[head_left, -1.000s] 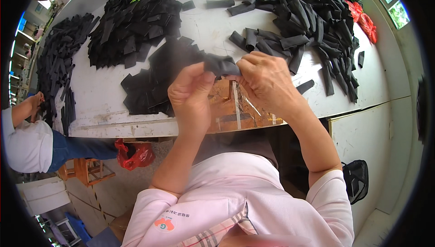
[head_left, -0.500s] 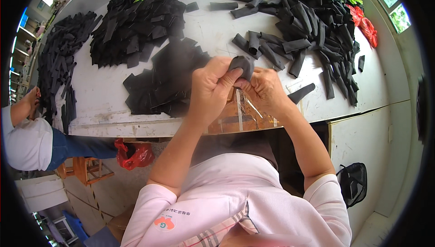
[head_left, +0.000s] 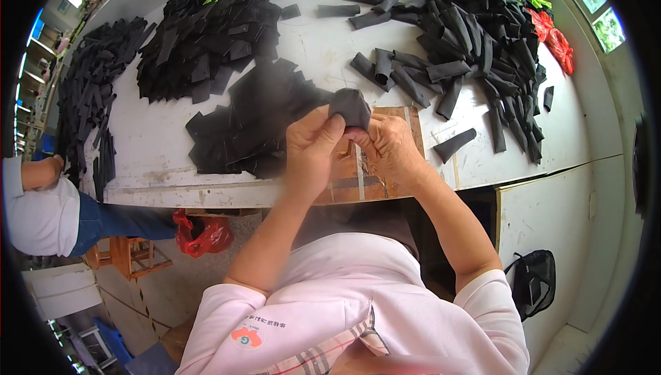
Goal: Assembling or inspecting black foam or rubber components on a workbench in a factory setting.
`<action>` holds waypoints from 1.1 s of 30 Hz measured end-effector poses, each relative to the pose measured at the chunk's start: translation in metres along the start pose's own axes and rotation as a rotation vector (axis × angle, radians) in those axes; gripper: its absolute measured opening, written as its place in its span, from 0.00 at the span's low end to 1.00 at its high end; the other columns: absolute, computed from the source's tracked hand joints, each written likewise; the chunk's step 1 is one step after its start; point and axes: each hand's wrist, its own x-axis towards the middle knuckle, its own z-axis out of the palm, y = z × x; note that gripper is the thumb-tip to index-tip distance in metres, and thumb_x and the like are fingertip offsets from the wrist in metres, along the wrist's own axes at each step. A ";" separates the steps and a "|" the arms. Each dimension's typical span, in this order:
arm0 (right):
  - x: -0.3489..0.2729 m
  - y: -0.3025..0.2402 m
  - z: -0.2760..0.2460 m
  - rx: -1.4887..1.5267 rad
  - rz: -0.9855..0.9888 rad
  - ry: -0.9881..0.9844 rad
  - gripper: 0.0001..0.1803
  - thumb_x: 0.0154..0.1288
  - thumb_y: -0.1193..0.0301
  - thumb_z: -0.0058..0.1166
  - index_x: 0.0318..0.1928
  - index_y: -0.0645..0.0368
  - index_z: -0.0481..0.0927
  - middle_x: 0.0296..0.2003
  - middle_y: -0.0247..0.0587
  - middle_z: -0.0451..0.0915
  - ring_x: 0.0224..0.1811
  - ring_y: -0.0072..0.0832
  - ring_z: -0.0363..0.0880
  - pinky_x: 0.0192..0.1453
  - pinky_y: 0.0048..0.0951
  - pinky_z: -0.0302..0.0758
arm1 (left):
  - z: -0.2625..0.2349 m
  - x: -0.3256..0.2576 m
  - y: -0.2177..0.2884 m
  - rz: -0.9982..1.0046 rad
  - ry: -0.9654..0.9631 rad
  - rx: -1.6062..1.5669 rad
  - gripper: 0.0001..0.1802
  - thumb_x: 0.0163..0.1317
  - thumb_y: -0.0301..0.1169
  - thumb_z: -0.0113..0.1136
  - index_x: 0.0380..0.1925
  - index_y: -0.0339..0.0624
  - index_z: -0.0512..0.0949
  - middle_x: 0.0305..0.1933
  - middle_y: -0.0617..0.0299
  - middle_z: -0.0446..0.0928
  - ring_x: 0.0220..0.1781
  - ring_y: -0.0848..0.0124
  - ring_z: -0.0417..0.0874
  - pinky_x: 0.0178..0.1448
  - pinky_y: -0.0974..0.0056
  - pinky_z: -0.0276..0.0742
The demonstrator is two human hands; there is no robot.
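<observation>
Over the table's near edge, both my hands are closed on one small black fabric piece, its rounded end pointing away from me. My left hand pinches its left side, with the thumb lying on the cloth. At its lower right, my right hand grips with curled fingers, and the fingertips of both hands nearly meet beneath the cloth. Below them lies a worn brown board. A heap of flat black fabric pieces is just left of my left hand. One loose black fabric tube rests right of my right hand.
More flat black pieces are heaped farther back, beside a pile of dark strips. Black tubes fill the right side near a red plastic bag. At left, a co-worker stands at the table near a wooden stool.
My hands have shifted a little left and toward me with the fabric piece, whose rounded end now shows broader. At left, the co-worker's arm has moved.
</observation>
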 end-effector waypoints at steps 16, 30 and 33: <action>-0.011 0.001 0.006 0.054 0.049 0.034 0.10 0.58 0.64 0.50 0.26 0.57 0.75 0.20 0.40 0.74 0.24 0.41 0.73 0.29 0.35 0.69 | 0.020 0.008 0.017 0.126 -0.014 0.425 0.10 0.54 0.28 0.59 0.35 0.35 0.75 0.26 0.65 0.74 0.28 0.80 0.70 0.36 0.76 0.66; 0.020 -0.031 -0.028 -0.385 -0.072 -0.107 0.20 0.52 0.56 0.55 0.20 0.60 0.71 0.18 0.39 0.71 0.24 0.36 0.73 0.24 0.34 0.68 | 0.005 0.023 0.041 0.150 -0.012 0.068 0.11 0.60 0.32 0.53 0.35 0.35 0.74 0.37 0.55 0.76 0.40 0.71 0.75 0.46 0.69 0.69; 0.020 -0.030 -0.030 -0.343 -0.068 -0.112 0.20 0.50 0.55 0.56 0.20 0.59 0.70 0.18 0.39 0.71 0.24 0.36 0.73 0.24 0.34 0.67 | -0.003 0.021 0.039 0.102 0.066 -0.208 0.09 0.58 0.30 0.54 0.33 0.36 0.75 0.36 0.55 0.76 0.39 0.71 0.75 0.44 0.69 0.70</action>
